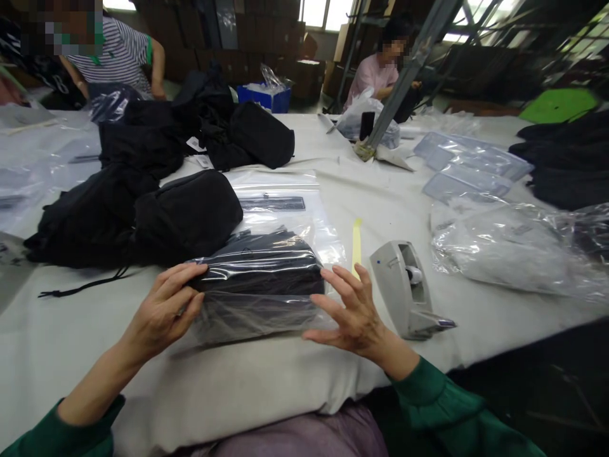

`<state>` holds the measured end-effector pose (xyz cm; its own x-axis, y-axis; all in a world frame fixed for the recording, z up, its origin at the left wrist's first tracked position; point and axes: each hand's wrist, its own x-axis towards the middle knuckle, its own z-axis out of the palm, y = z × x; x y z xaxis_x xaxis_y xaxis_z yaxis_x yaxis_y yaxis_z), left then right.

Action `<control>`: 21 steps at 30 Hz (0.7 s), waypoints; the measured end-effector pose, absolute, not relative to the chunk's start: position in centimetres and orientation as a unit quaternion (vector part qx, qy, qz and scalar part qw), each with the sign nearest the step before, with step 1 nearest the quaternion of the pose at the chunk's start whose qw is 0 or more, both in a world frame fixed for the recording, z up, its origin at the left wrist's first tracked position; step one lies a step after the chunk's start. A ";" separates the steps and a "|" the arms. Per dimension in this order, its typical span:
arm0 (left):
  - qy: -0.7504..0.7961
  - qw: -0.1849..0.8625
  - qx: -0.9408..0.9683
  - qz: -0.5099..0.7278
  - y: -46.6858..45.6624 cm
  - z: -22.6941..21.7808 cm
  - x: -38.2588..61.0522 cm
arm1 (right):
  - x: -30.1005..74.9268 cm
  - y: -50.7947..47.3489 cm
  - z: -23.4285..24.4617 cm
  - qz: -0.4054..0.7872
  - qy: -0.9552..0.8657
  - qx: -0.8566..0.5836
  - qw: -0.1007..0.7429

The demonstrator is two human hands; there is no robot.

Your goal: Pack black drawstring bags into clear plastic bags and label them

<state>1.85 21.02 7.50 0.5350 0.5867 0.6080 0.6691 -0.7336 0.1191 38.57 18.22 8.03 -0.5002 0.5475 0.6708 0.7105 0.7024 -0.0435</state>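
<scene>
A clear plastic bag lies before me with a folded black cloth item inside, its film shiny and wrinkled. At its left edge, my left hand has its fingers and thumb closed on the film. My right hand rests at the right edge with its fingers spread, the fingertips touching the plastic. Beneath and behind the packed bag is a flat clear zip bag with a dark printed label. Just right of my right hand stands a grey tape dispenser, near a yellow strip.
Black drawstring bags are heaped at the left and back left. Clear plastic packaging and dark cloth lie at the right. A metal post rises from the table's far side. Two people sit beyond, near a blue bin.
</scene>
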 end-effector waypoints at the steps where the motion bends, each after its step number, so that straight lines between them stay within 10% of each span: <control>1: -0.359 0.062 -0.874 -0.322 21.1 7.5 1.7 | 38.0 18.5 8.0 -0.115 -0.863 -0.365 0.329; 9: -0.413 0.121 -0.868 -0.249 19.7 8.8 1.6 | 36.5 22.8 7.0 0.133 -0.798 -0.391 0.438; 21: -0.375 0.211 -0.862 -0.268 23.1 6.0 10.2 | 37.4 23.7 6.3 0.010 -0.813 -0.360 0.457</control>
<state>10.22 23.13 5.99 0.5749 0.5339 0.6200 0.7601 -0.6290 -0.1631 37.44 23.68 6.26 -0.3228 0.5952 0.7359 0.5767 0.7402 -0.3457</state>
